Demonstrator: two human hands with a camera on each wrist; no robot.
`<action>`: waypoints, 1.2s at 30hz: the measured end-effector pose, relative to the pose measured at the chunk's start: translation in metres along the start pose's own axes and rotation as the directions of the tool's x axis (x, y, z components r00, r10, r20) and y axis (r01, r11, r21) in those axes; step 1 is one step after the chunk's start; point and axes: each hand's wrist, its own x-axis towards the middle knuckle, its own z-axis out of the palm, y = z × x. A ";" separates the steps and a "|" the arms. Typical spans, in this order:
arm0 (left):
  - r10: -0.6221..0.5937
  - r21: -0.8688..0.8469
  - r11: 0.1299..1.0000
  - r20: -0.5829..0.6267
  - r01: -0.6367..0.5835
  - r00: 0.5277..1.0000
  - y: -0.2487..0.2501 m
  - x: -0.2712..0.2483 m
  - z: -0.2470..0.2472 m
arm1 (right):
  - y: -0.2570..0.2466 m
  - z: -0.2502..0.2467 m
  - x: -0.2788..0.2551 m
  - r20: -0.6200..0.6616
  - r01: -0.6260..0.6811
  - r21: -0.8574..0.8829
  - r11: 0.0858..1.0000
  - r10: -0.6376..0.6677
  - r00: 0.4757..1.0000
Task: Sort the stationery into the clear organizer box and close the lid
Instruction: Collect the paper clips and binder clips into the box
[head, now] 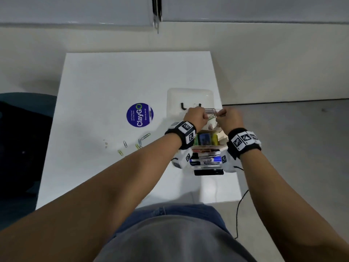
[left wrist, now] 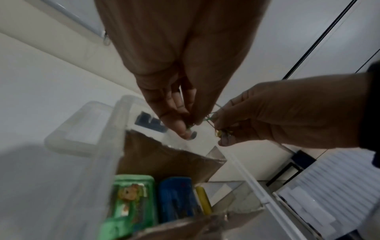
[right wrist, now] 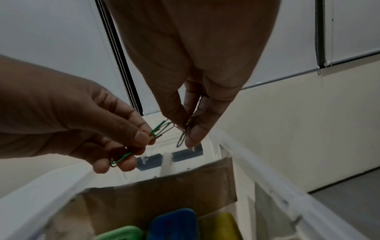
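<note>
Round blue ClayGo sticker [head: 140, 115] on white table [head: 105, 87]; grey floor [head: 294, 148].

- Clear organizer box [head: 207, 146]: open, directly beneath both hands, holding green, blue and yellow cases and markers.
- Lid [head: 189, 99]: translucent, lying flat just beyond the hands.
- Paper clips, held [right wrist: 162, 128]: green and yellow, pinched between the left hand [head: 195, 118] and right hand [head: 229, 118].
- Paper clips, loose [head: 138, 142]: scattered left of the left hand.
</note>
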 end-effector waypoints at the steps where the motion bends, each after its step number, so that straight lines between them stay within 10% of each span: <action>1: -0.010 0.041 0.999 0.016 0.009 1.000 0.003 0.005 0.006 | 0.002 0.000 0.004 0.014 -0.006 -0.031 1.000 0.006 1.000; 9: -0.048 -0.151 0.987 0.063 0.057 0.997 0.004 0.018 0.015 | 0.006 0.000 0.010 0.005 -0.041 -0.126 0.991 0.042 0.999; 17: -0.042 -0.226 0.974 -0.170 0.003 0.985 -0.065 -0.023 -0.043 | -0.043 0.050 -0.037 -0.023 0.278 0.024 0.960 -0.277 0.961; 29: -0.525 0.352 0.778 -0.092 0.520 0.846 -0.270 -0.115 -0.080 | -0.087 0.184 -0.077 0.618 0.403 -0.267 0.876 -0.165 0.769; 36: -0.324 0.437 0.872 0.184 0.218 0.928 -0.264 -0.155 -0.059 | -0.076 0.234 -0.077 0.669 0.555 -0.334 0.762 -0.223 0.709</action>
